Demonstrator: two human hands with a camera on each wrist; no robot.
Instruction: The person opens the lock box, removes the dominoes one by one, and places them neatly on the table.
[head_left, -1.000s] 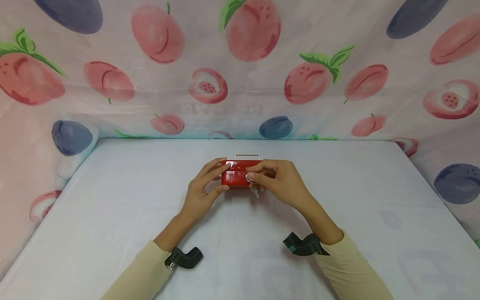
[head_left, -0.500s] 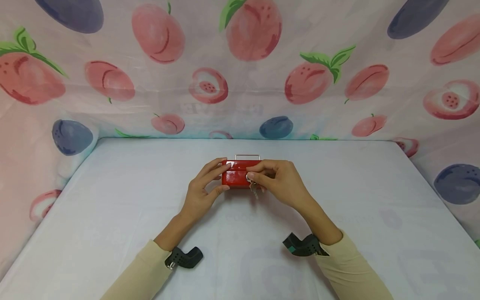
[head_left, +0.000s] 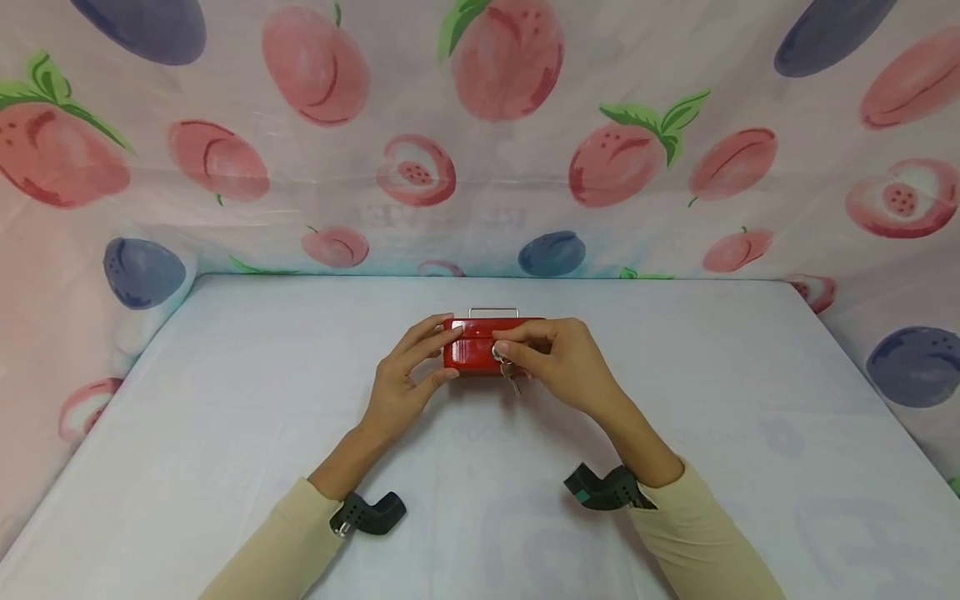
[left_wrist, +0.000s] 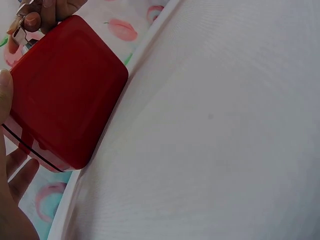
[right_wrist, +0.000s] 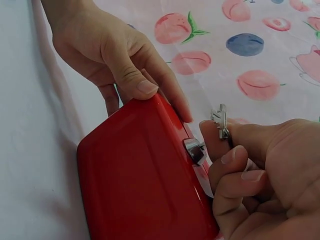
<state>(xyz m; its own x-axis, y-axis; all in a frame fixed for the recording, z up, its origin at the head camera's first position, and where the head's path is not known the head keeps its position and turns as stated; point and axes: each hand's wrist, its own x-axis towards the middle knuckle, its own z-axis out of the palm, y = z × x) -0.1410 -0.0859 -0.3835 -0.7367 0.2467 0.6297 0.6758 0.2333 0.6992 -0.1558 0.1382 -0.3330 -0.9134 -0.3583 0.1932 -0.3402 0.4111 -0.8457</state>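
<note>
A small red metal cash box point(head_left: 471, 354) with a thin wire handle point(head_left: 493, 310) is at the middle of the white table. My left hand point(head_left: 401, 379) holds its left end, fingertips on the lid and thumb low on the front. My right hand point(head_left: 566, 362) pinches a key at the round silver lock point(right_wrist: 194, 151) on the box's front. A second key point(right_wrist: 220, 120) dangles from the same ring. In the left wrist view, the smooth red underside point(left_wrist: 70, 90) of the box faces the camera. The pinched key's head is mostly hidden by the fingers.
White cloth covers the table point(head_left: 450, 500). Behind it hangs a pink curtain point(head_left: 510, 167) printed with peaches and blue fruit, which also runs down both sides. A black wrist mount point(head_left: 371, 512) sits on the left forearm, another mount point(head_left: 606, 487) on the right.
The dangling key has swung slightly to the right. Both hands and the box stay almost where they were.
</note>
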